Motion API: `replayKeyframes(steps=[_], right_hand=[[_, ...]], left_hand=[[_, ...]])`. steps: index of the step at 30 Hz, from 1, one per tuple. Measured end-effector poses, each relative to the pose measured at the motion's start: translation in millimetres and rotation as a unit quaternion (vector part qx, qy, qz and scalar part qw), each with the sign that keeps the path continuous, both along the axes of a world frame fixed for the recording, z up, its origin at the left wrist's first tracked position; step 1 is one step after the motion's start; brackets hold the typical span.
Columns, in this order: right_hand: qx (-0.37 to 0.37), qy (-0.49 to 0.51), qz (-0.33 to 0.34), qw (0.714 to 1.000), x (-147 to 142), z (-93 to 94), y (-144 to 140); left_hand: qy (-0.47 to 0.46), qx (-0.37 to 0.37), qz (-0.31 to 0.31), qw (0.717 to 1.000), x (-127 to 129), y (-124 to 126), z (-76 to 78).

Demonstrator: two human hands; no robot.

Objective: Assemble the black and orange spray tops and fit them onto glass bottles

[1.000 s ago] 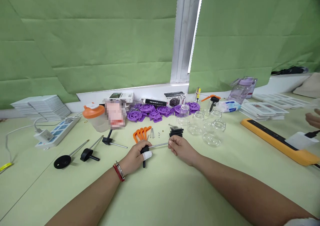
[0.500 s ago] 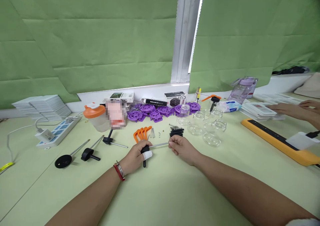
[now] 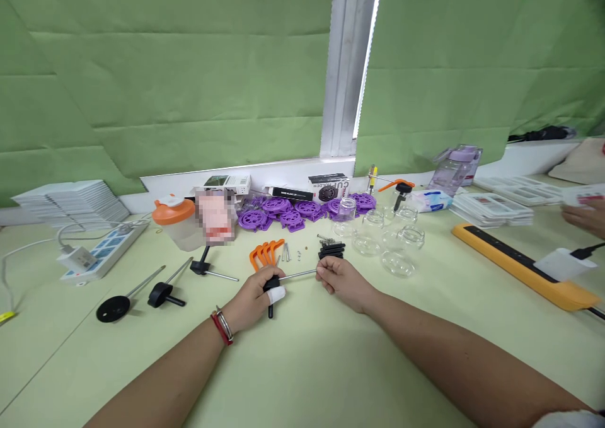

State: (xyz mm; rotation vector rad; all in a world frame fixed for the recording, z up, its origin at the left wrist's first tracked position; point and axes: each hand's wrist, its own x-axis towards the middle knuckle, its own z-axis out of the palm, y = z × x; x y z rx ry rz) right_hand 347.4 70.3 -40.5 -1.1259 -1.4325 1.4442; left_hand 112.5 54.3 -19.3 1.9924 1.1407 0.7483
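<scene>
Card stack [image 3: 70, 200]: far left at the back, by the wall.
Power strip [image 3: 94, 253]: white, left of the table [image 3: 302, 365], a plug in it.
Loose rods [image 3: 137, 289]: two black-ended metal rods lying left of the hands, well apart from them.
Cup [image 3: 177, 221]: clear with an orange lid, behind the rods.
Third rod [image 3: 210, 269]: black T-end, just behind the left wrist.
Left hand [image 3: 253, 299]: fingers closed around the black handle [image 3: 271, 284] of a rod; one fingertip wears a white wrap; red and metal bracelets sit at the wrist.
Rod [image 3: 297, 275]: thin metal shaft running nearly level from the left hand's grip to the right hand, just above the table; its black stem sticks out below the left fingers.
Orange clips [image 3: 265, 253]: a small bunch just behind the left hand, with pins beside them.
Purple wheels [image 3: 293, 210]: a heap at the back by the wall.
Black stack [image 3: 331, 249]: small black pieces touching or just behind the right fingers.
Right hand [image 3: 343, 280]: fingertips pinched on the shaft's free end.
Jars [image 3: 392, 245]: clear glass, right of the hands, apart from them.
Yellow bar [image 3: 520, 264]: long, far right.
Other person's hand [image 3: 583, 217]: at the right edge, holding a card.
</scene>
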Motion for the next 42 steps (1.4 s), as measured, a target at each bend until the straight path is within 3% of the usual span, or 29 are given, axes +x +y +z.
replayKeyframes(steps=[17, 27, 42], right_hand=[[0.017, -0.023, 0.018, 0.999, 1.8, -0.3, -0.4], [0.057, -0.045, -0.002, 0.997, 4.2, -11.2, 2.0], [0.090, -0.048, -0.024, 0.995, 5.5, -7.0, 2.9]], left_hand=[[0.009, -0.005, -0.017, 1.000, -1.9, 1.0, 1.0], [0.013, -0.004, -0.021, 1.000, -2.5, 2.2, 0.4], [0.015, -0.006, -0.019, 1.000, -3.3, 2.3, -0.6]])
